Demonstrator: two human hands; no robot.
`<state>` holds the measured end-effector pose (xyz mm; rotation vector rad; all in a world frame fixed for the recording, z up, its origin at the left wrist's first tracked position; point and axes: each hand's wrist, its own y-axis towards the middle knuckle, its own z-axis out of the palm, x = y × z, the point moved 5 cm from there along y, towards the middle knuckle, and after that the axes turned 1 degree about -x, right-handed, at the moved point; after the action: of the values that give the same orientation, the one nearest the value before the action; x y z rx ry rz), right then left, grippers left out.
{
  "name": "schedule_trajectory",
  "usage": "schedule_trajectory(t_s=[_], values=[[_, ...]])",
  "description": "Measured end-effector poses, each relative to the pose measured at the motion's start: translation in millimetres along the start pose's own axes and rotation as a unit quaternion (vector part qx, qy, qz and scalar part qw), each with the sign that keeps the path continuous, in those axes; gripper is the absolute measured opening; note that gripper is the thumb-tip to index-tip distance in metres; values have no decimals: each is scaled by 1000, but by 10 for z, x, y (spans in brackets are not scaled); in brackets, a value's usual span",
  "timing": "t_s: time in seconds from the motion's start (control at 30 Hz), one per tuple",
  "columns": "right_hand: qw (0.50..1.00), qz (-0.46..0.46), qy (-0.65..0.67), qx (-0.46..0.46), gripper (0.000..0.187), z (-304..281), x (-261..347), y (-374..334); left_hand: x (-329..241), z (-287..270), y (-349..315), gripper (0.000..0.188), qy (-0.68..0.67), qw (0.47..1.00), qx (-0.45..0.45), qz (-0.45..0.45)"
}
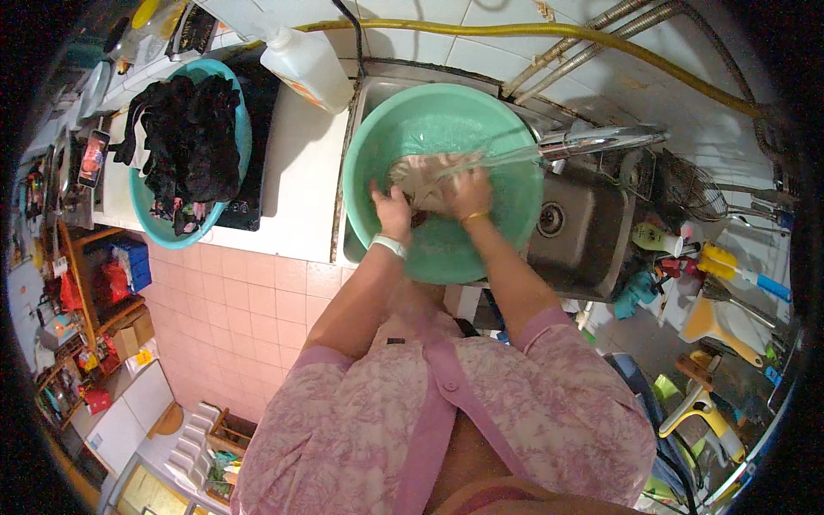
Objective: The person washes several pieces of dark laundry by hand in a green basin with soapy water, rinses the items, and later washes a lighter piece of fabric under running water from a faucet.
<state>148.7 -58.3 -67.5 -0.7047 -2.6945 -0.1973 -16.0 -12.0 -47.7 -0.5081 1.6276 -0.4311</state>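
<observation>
A pale beige cloth (422,173) lies bunched in a large green plastic basin (363,150) set over the sink. My left hand (392,211) grips the near left edge of the cloth, its thumb showing on the left side. On the right part of the cloth my right hand (471,194) is closed, its fingers partly hidden and slightly blurred. Water runs from the chrome faucet (601,140) across the right of the basin toward my right hand. A small dark reddish patch shows beside the cloth between my hands.
Black clothes (196,142) fill a blue basin (146,219) on the left counter. A translucent jug (306,69) stands at the wall. Right of the green basin is a second sink bowl (584,232). A yellow brush (719,260) and other utensils crowd the far right.
</observation>
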Motion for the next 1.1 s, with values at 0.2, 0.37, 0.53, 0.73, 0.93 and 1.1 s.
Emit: schedule_trajectory(t_s=[0.2, 0.37, 0.53, 0.73, 0.93, 1.1], values=[[997, 14, 35, 71, 33, 102, -233, 26, 107, 221, -6, 66, -126, 974, 107, -153], [954, 27, 289, -78, 30, -108, 361, -147, 68, 526, -118, 72, -285, 847, 306, -328], [932, -5, 360, -43, 30, -1044, 1148, -505, -305, 468, -319, 66, -420, 739, 400, -343], [945, -128, 291, -76, 25, -1156, 1211, -511, 170, 518, -156, 46, -398, 797, 367, -268], [945, -168, 247, -136, 30, -970, 934, -282, 230, 569, -202, 31, -366, 842, 328, -222], [981, -60, 172, -64, 36, -430, 189, 40, 232, 309, -232, 35, -79, 969, 148, -180]])
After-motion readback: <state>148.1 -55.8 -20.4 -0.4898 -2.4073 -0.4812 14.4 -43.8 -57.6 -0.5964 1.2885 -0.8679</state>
